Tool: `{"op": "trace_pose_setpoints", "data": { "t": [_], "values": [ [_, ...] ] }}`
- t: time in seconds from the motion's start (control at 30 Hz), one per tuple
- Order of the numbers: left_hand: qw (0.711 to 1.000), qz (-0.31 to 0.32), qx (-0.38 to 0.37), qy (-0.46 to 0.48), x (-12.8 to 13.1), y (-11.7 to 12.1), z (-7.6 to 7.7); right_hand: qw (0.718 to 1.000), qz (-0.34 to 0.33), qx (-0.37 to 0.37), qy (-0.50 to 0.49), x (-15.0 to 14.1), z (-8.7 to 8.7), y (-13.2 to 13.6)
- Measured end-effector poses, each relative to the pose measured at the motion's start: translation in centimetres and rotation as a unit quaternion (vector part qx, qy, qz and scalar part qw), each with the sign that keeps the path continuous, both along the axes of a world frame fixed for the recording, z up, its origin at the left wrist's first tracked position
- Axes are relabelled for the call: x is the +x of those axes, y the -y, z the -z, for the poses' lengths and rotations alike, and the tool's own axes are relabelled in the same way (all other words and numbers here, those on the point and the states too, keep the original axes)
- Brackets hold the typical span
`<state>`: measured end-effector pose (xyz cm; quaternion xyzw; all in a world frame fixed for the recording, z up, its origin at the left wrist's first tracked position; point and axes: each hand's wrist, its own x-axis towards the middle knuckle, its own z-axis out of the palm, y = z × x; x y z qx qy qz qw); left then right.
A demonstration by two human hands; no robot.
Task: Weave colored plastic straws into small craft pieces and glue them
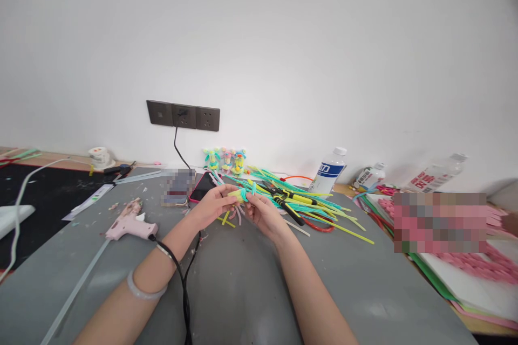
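Both hands meet over the middle of the grey table, around a small bundle of coiled yellow and turquoise pipe cleaners [243,194]. My left hand [213,206] pinches its yellow side between thumb and fingers. From the other side, my right hand [263,214] is closed on the turquoise part, where a short end sticks up. The fingers hide some of the piece. Just beyond and to the right lies a pile of loose yellow and turquoise pipe cleaners [335,214], with black-and-yellow pliers [289,206] on top. Three small pipe-cleaner figures [225,161] stand against the wall.
A pink glue gun [131,225] lies at the left, its black cable [185,285] running under my left forearm. Two phones, one a pink-edged phone [202,187], lie behind my left hand. A bottle [328,172] stands at the back right. Pink braided material [481,264] covers papers at far right.
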<state>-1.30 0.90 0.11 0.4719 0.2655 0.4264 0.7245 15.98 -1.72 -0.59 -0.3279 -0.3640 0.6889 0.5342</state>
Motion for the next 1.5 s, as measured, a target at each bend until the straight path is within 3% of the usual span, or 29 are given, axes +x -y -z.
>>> {"op": "trace_pose_setpoints", "data": {
  "t": [0.67,1.03,1.5],
  "values": [
    [1.0,-0.005,0.028,-0.008,-0.13,0.07,0.08,1.0,0.0,-0.002,0.006,-0.15,0.03,0.02],
    [0.999,0.0,0.03,-0.017,-0.04,0.12,0.04,0.999,0.039,0.002,0.0,-0.04,0.0,-0.15],
    [0.998,-0.02,0.039,-0.034,0.04,0.15,0.1,1.0,0.023,-0.001,-0.012,0.14,0.24,-0.17]
  ]
}}
